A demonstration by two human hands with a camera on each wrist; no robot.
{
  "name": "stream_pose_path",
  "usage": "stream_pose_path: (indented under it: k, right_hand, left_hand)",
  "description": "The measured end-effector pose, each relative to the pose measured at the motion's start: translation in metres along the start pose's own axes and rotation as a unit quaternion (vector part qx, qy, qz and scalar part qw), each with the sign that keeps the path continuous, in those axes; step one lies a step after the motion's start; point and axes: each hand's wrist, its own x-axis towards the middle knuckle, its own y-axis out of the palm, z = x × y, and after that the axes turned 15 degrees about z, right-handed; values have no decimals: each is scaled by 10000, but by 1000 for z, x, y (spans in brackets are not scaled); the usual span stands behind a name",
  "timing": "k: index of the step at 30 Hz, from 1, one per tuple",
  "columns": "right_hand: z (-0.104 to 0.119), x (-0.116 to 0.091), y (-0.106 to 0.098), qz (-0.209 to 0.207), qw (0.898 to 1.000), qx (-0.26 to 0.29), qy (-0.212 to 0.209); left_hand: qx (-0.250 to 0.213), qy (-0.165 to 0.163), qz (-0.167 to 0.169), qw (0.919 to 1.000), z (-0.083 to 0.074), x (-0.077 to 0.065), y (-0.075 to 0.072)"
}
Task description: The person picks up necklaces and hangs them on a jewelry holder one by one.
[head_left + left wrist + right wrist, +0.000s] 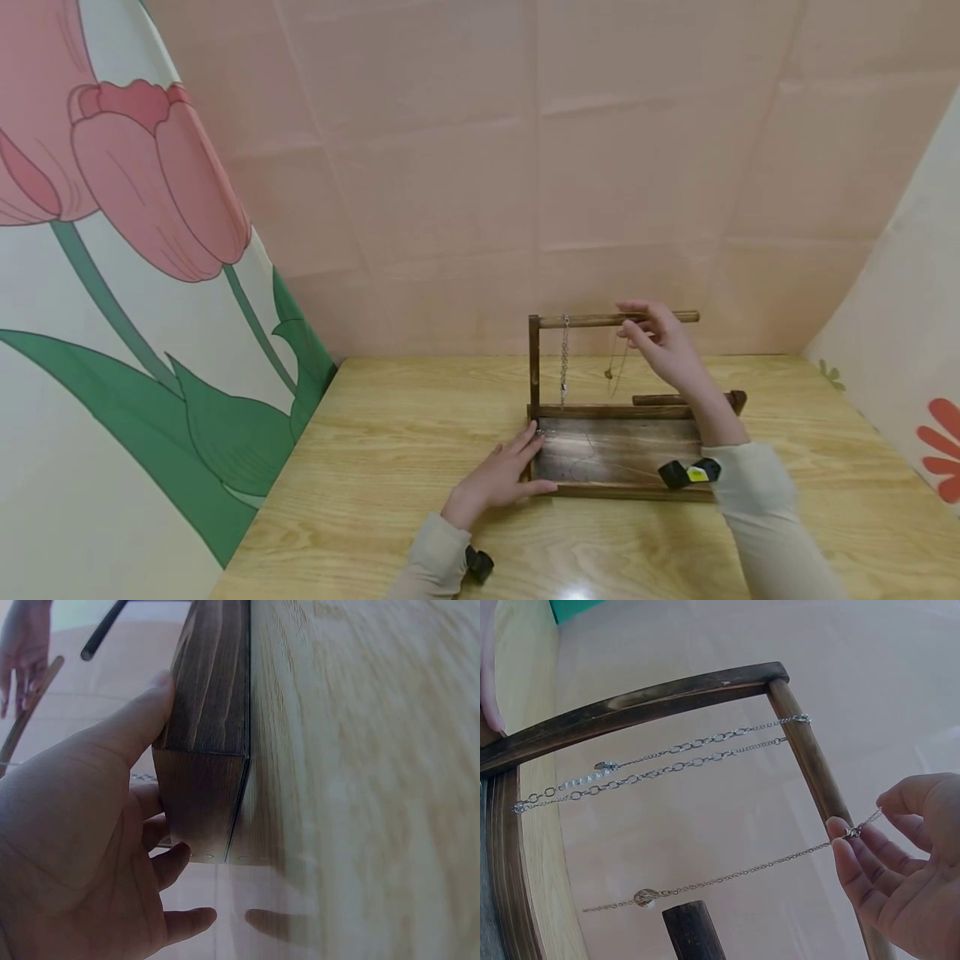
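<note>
1. The table (390, 442) bears a wooden stand (622, 492).
2. The left hand (504, 475) rests on the stand's left end, fingers spread apart.
3. The right hand (663, 337), at the top bar (585, 320), pinches a fine necklace (761, 867).
4. A silver chain (634, 779) hangs from that bar near the post (535, 362).
5. The necklace's round pendant (646, 898) dangles below the bar.

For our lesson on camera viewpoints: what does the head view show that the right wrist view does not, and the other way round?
Only the head view: the pink tulips, the red flower and the person's sleeves.

Only the right wrist view, clearly: the small clasp at the right hand, and a pale, bead-like section on the silver chain.

Both: the right hand at the upper bar, the silver chain hanging there, and the pendant chain.
</note>
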Motion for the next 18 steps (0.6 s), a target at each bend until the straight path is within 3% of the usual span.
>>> stream_pose_path:
  k: [6,18]
  right_hand:
    - [25,-3,2,37,9997,-129,-194]
    - [31,-5,5,100,9998,-104,-125]
  left_hand:
    - [35,1,-13,10000,-1,0,-1]
    - [7,-4,27,10000,0,1,1]
